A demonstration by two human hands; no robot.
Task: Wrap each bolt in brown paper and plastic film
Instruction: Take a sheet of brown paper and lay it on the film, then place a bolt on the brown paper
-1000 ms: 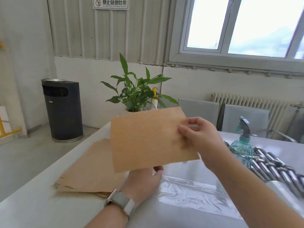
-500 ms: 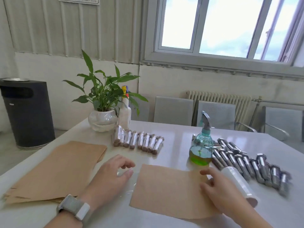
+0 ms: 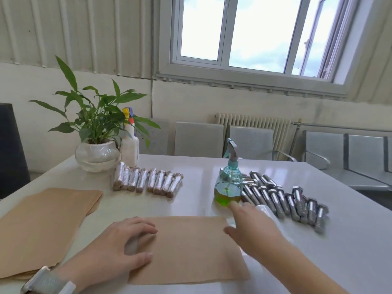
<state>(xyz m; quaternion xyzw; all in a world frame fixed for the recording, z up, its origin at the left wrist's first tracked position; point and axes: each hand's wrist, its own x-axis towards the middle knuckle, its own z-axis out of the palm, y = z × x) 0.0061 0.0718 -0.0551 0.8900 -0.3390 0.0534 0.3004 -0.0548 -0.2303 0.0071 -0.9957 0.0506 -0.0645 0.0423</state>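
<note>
A single sheet of brown paper [image 3: 188, 249] lies flat on the white desk [image 3: 350, 247] at lower centre of the frame. The left hand [image 3: 118, 249] rests on its left edge, fingers loosely spread and gently bent, pressing down without gripping. The right hand [image 3: 254, 228] reaches over the sheet's right edge toward the middle right of the frame, fingers extended and holding nothing; its fingertip is close to the base of a spray bottle [image 3: 229, 183] with green liquid. Just behind this hand a roll of plastic film [image 3: 267, 211] lies on the desk, largely hidden by it.

To the right of the bottle, bare steel bolts [image 3: 284, 198] lie side by side in a loose row that runs toward the right edge of the desk; the bottle stands in front of the nearest few. At centre left of the frame a tight row of wrapped bolts [image 3: 146, 182] sits beyond the sheet, well apart from it. A stack of brown paper [image 3: 42, 225] fills the lower left, its right edge near the left hand. A watch [image 3: 45, 282] is on the left wrist.

Farther back at left stand a potted plant [image 3: 96, 132] in a white bowl and a white spray bottle [image 3: 129, 145] touching the wrapped row's far end. Grey chairs [image 3: 250, 143], a radiator [image 3: 252, 124] and a window [image 3: 254, 32] line the wall
</note>
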